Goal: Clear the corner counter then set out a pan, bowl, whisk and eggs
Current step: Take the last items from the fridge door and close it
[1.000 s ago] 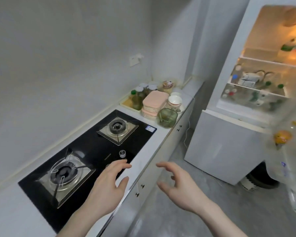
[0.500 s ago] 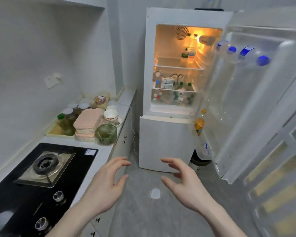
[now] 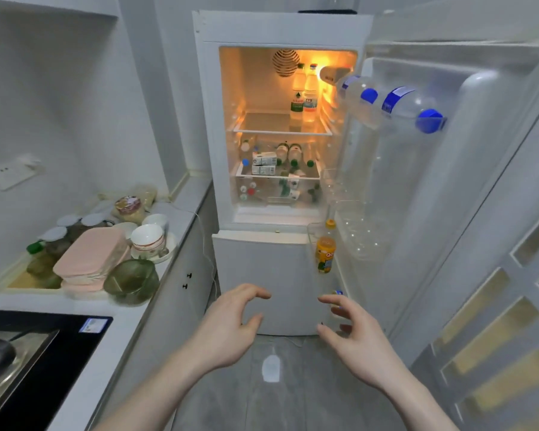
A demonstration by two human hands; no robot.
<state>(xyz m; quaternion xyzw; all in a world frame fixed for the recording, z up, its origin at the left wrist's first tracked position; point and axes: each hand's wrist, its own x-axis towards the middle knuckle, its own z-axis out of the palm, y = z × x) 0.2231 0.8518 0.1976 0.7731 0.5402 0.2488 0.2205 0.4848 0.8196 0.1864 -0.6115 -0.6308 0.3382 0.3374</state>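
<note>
Head | left hand (image 3: 227, 331) loosely curled, holding nothing | right hand (image 3: 352, 337) loosely curled, holding nothing

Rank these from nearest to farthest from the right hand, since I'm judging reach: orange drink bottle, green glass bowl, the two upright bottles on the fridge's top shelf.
From the right hand:
1. Orange drink bottle, low in the fridge door.
2. Green glass bowl, on the counter, left.
3. Two upright bottles, top shelf, deep inside.

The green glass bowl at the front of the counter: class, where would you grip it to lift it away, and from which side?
Probably grip the green glass bowl by its rim, from the counter's open edge. It stands nearest that edge, mouth up; the stacked pink containers crowd its far side. Both the left hand and right hand are free.
</note>
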